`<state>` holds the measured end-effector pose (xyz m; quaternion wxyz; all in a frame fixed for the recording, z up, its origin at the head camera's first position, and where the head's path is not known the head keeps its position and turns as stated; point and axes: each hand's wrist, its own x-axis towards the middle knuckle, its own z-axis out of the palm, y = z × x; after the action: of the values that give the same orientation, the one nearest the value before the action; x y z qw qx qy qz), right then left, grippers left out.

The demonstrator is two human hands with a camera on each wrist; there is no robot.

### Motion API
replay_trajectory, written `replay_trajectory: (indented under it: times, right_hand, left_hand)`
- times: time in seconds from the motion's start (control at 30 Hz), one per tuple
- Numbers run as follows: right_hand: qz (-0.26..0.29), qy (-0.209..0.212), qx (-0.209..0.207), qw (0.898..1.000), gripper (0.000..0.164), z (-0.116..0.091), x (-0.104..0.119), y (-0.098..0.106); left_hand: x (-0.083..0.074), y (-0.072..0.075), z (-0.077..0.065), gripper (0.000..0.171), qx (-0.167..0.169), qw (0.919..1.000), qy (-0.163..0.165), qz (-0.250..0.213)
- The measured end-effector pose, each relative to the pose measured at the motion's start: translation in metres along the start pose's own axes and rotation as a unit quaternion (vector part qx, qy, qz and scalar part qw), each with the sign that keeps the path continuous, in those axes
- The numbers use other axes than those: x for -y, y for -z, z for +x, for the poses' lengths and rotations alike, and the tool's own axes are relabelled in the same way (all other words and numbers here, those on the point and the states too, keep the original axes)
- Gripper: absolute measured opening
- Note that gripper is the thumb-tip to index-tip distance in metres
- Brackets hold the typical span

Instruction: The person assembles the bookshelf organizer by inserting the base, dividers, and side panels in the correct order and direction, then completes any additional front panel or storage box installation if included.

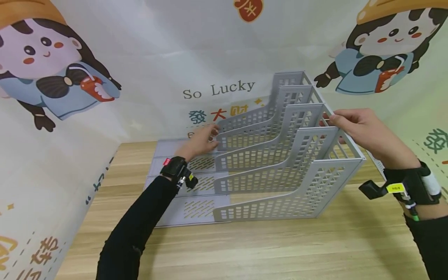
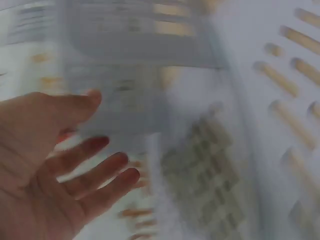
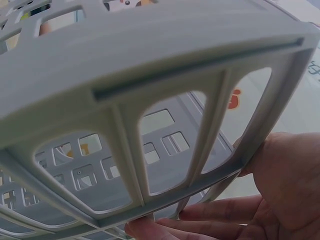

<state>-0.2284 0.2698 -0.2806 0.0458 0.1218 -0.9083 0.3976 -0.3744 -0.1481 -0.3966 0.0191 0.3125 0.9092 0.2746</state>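
Note:
A grey plastic file rack point(image 1: 266, 206) with several upright perforated dividers stands on the wooden table. Its low front ends point left, over a flat grey slotted panel point(image 1: 171, 210) lying on the tabletop. My right hand point(image 1: 364, 126) grips the bars of the rack's tall back side; the right wrist view shows fingers point(image 3: 225, 210) wrapped around a crossbar of the back frame point(image 3: 210, 135). At the low tips of the far dividers is my left hand point(image 1: 199, 142), its fingers apart and relaxed. In the blurred left wrist view, the thumb point(image 2: 80, 107) overlaps a divider point(image 2: 125, 100).
A printed cloth point(image 1: 147, 58) with cartoon figures and lettering rises behind the table and along both sides. Bare wood tabletop point(image 1: 245, 252) lies in front of the rack. Another light flat piece point(image 1: 376, 161) shows beneath the right forearm.

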Motion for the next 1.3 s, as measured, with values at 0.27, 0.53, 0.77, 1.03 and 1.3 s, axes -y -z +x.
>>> replay_trajectory:
  times: [0.27,0.53,0.77,1.03,1.3]
  right_hand:
    - [0.008,0.016,0.000,1.000,0.044,0.002,-0.003,0.000]
    - [-0.006,0.002,-0.003,1.000,0.046,0.000,-0.001,0.001]
    - [0.006,0.020,0.004,1.000,0.044,0.002,-0.003,0.000]
    - [0.005,-0.001,-0.002,1.000,0.044,0.000,-0.001,0.000]
    - [0.005,-0.007,0.006,1.000,0.047,0.001,-0.001,0.001]
  left_hand:
    - [0.008,-0.028,0.012,0.005,-0.099,0.9925,-0.043,0.056]
    - [0.009,-0.029,0.008,0.018,-0.106,0.9904,-0.060,0.066]
    - [0.011,-0.032,0.006,0.007,-0.092,0.9923,-0.034,0.076]
    - [-0.005,-0.017,-0.016,0.024,-0.131,0.9900,0.004,0.051]
    - [-0.043,-0.014,-0.078,0.018,-0.114,0.9889,-0.095,0.014]
